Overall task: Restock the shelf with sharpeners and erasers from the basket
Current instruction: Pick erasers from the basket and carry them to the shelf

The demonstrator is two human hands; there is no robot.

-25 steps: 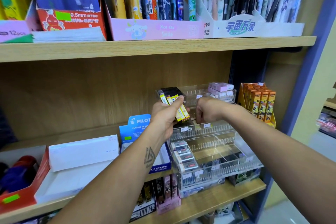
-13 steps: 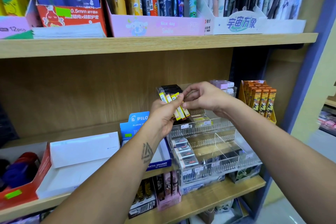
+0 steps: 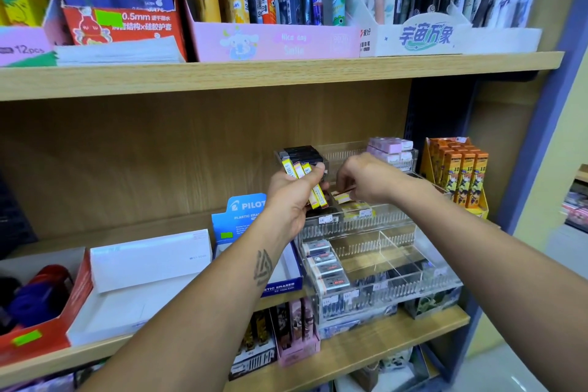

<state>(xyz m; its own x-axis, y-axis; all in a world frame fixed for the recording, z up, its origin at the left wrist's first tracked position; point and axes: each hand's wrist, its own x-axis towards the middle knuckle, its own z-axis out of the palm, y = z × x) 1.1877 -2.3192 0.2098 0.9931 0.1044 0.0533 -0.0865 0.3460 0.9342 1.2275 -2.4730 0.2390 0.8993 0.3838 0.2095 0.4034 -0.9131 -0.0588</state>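
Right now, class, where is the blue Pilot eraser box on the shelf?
In the head view, the blue Pilot eraser box stands on the middle shelf, just left of the clear acrylic organiser, partly behind the left hand and right of the white box.

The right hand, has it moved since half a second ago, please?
Yes. The right hand has dropped from level with the held erasers down into the clear organizer, setting an eraser there.

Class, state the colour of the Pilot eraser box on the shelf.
Blue with white lettering, the Pilot eraser box shows best in the head view.
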